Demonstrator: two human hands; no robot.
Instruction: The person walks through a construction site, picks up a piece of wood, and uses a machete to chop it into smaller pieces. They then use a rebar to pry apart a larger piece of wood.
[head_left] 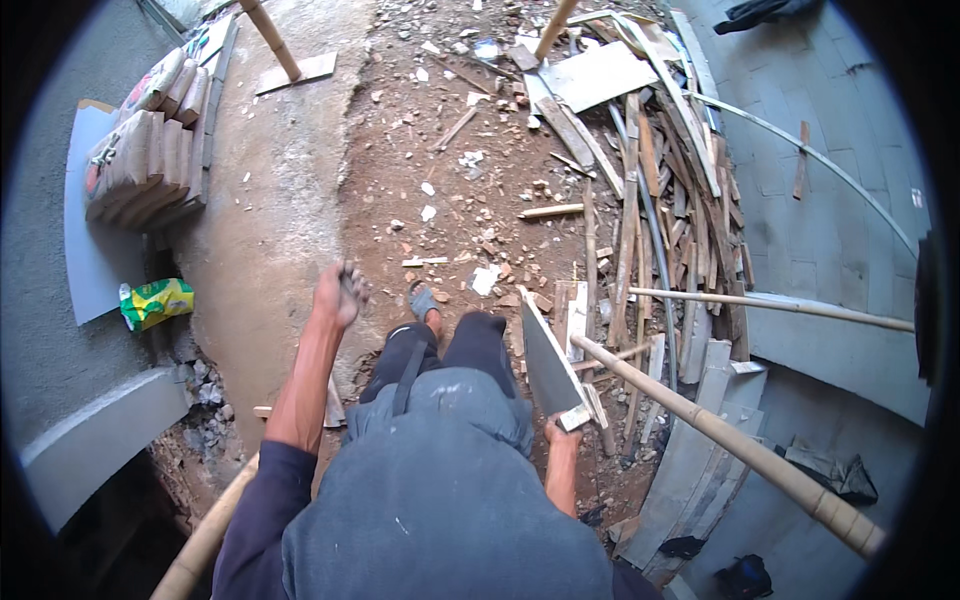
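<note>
My left hand point(342, 294) hangs in the air ahead of my left side, over the bare ground. Its fingers are loosely curled, a little apart, and nothing shows in them. Low at my right side, my right hand point(562, 430) is closed on the near end of a flat grey board point(548, 365). The board stands on edge beside my right leg, its long side pointing forward. Pale wood shows at its near end. My right fingers are partly hidden behind that end. One sandalled foot point(424, 300) shows ahead of my knees.
Scrap wood point(690, 220) lies in a long pile on the right. A bamboo pole point(730, 440) slants across the near right. Stacked sacks point(150, 165) stand at the far left, with a green-and-yellow bag point(157, 303) nearer. Rubble point(470, 160) litters the dirt ahead.
</note>
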